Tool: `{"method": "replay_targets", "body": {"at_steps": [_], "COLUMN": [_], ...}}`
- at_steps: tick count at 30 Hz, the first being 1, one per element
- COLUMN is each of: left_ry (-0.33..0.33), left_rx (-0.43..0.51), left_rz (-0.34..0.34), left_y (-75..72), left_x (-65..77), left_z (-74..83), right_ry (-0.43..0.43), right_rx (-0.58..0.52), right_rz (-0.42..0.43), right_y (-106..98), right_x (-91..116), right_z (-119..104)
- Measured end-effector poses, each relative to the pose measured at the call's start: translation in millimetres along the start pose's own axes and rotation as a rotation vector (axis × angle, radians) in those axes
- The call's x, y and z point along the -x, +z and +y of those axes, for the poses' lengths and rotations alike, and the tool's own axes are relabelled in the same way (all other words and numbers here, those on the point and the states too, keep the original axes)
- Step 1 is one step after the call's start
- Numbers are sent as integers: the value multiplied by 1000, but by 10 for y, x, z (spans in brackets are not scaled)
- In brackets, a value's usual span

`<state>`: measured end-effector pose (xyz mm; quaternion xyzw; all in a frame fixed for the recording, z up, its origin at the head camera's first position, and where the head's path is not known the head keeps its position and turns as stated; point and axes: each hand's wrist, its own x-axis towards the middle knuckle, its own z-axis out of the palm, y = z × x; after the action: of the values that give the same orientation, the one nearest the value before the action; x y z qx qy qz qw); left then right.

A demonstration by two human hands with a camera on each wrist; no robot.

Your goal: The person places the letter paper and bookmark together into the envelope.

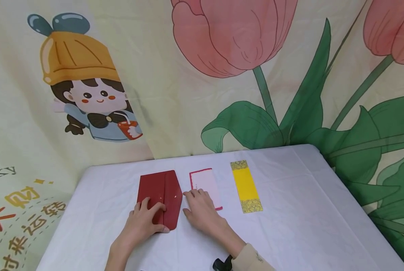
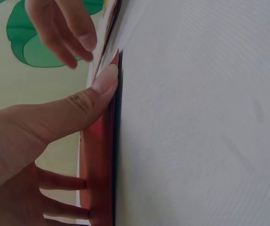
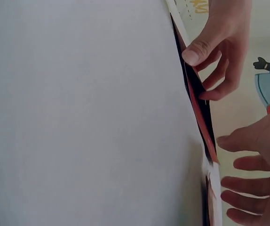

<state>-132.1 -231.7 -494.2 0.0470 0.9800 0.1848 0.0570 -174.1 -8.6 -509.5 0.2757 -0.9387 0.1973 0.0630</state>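
Observation:
A red envelope (image 1: 152, 184) lies on the white-covered table, its pointed flap (image 1: 173, 203) spread out to the right. My left hand (image 1: 142, 223) rests on it from the near side, fingertips on the red paper and thumb at the lower edge of the flap. The left wrist view shows that thumb (image 2: 78, 106) laid against the red paper. Just right of the flap's tip is my right hand (image 1: 203, 212), fingers extended over a pale pink card (image 1: 206, 180) with a red border. Part of the card is hidden under this hand, which grips nothing.
Farther right lies a yellow strip (image 1: 247, 184) with glittery gold ends. The white tablecloth (image 1: 300, 210) covers the table up to a printed curtain (image 1: 168, 94) with tulips and a cartoon figure behind it. A black device (image 1: 222, 264) sits at the right wrist.

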Motion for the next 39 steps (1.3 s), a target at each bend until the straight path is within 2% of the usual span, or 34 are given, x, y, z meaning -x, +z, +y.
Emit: {"method": "replay_targets", "body": {"at_steps": [4,9,21,32,39], "left_ry": [10,9,-7,-4,3], "left_rx": [0,0,7,6,-1], "left_rz": [10,1,-21,-19,-11], "left_y": [-11,-13,-33,-26,-18], "left_x": [5,5,-6,7,-1], "left_z": [-4,-3,13,18,10], "right_ry": [105,217,353,401,473], "right_rx": [-10,7,12,50,-56], "right_rz": [54,66,181,145,102], "right_y": [-2,9,-1,8,-44], "right_x": [10,30,25,15,-15], "right_z": [83,158,292,369,363]}}
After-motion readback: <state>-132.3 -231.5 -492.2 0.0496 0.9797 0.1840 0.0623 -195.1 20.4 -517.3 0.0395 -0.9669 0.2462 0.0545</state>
